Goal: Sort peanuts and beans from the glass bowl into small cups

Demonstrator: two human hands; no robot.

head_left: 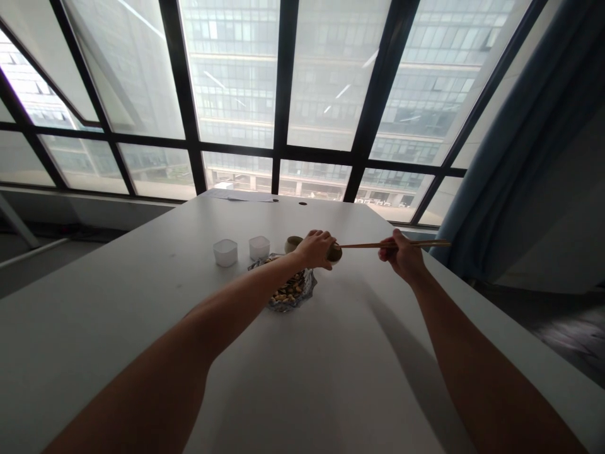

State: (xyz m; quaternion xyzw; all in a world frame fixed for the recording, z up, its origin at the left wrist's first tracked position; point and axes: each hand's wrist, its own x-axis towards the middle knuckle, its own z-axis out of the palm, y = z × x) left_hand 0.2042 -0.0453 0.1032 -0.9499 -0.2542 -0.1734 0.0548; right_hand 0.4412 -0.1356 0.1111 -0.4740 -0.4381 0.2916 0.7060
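My left hand [316,248] is wrapped round a small olive-brown cup [334,253], which is tilted with one end facing right. A pair of wooden chopsticks [362,246] is held level in my right hand [401,254], and their tips reach the held cup. Another olive cup [293,243] stands just behind and left of my left hand. Beneath my left forearm, a clear scalloped glass dish [309,287] holds a pile of small brown and yellowish pieces [289,291]; the forearm hides part of it.
Two small white square containers, one nearer [225,253] and one farther [259,248], stand left of the dish on the white table [189,277]. Papers [241,196] lie at its far edge. Large windows rise behind, and a blue curtain [491,151] hangs at the right.
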